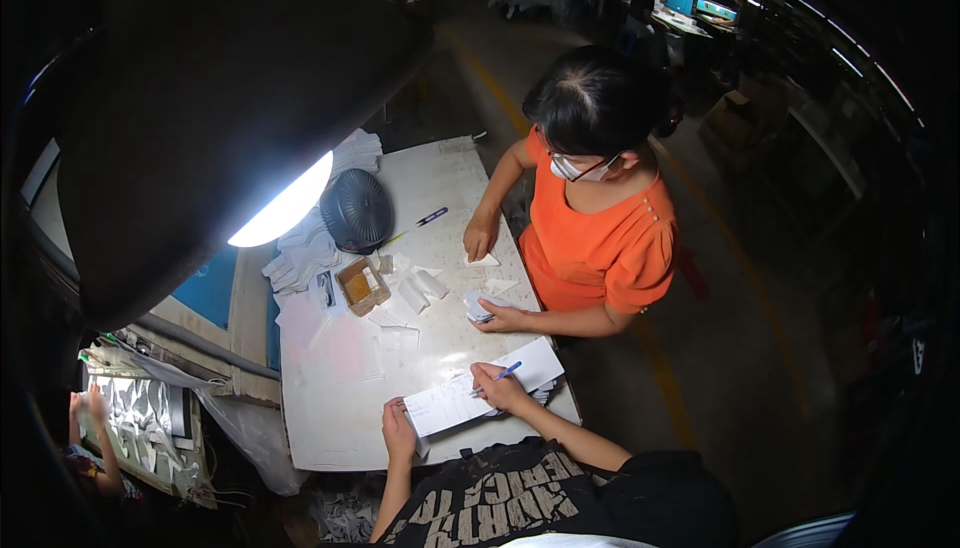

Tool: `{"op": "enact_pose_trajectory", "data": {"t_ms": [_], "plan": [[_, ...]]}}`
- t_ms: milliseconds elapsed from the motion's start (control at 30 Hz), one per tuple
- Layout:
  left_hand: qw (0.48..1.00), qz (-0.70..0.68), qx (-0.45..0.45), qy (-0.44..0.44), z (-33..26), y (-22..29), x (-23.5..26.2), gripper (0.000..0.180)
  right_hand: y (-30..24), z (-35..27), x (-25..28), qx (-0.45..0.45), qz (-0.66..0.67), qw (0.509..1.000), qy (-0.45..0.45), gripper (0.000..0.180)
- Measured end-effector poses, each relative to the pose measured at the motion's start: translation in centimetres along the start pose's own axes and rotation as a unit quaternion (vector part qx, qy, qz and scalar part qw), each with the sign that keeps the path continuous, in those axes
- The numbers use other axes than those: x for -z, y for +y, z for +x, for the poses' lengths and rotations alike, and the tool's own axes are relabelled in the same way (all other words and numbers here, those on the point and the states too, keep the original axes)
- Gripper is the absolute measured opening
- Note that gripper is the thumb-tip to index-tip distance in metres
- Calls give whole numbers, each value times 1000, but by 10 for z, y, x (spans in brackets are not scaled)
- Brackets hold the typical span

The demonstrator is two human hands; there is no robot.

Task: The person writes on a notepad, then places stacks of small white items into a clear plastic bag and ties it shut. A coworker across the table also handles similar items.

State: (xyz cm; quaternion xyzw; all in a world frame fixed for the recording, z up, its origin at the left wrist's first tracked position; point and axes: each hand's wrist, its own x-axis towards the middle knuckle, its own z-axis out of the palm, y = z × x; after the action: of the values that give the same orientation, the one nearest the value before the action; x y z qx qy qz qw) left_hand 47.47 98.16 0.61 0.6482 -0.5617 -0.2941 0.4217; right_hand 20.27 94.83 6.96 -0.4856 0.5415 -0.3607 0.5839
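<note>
A long white sheet of paper with handwriting (440, 409) lies across the near end of the table, on top of a stack of white pieces (541, 395). My right hand (499, 388) grips a blue pen (510, 369), its tip close to the sheet. At the sheet's left end my left hand (398, 430) holds the edge, fingers closed on it and the thumb near its corner. Across the table, a co-worker's hand (500, 318) holds a small bundle of white pieces (480, 306). The co-worker's other hand (481, 238) rests on the tabletop beside a white scrap.
On the white table (440, 173) stand a black fan (357, 210) and a small cardboard box (361, 286), near folded white cloth pieces (303, 252) and thread snips (432, 217). A large lamp (290, 203) overhangs the left side. Another person's hands (95, 404) show at lower left.
</note>
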Motion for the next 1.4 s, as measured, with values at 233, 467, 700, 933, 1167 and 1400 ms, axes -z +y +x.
{"op": "enact_pose_trajectory", "data": {"t_ms": [233, 467, 700, 933, 1167, 1400], "plan": [[953, 279, -80, 82, -16, 19, 17, 23, 8, -1, 2, -13, 18, 1000, 0, 49], [794, -27, 454, -404, -33, -23, 82, 32, 25, 8, -3, 73, 28, 997, 22, 50], [819, 211, 174, -504, -109, -97, 44, 42, 3, 1, -2, 38, 21, 999, 2, 51], [894, 93, 227, -374, -158, -112, -12, 41, 7, -3, 7, 58, -5, 997, -42, 48], [901, -85, 347, -247, -176, -115, -67, 40, -5, -6, 13, 36, -31, 994, -98, 49], [883, -201, 400, -138, -189, -121, -104, 40, -8, -7, 20, 151, -74, 979, -118, 47]]}}
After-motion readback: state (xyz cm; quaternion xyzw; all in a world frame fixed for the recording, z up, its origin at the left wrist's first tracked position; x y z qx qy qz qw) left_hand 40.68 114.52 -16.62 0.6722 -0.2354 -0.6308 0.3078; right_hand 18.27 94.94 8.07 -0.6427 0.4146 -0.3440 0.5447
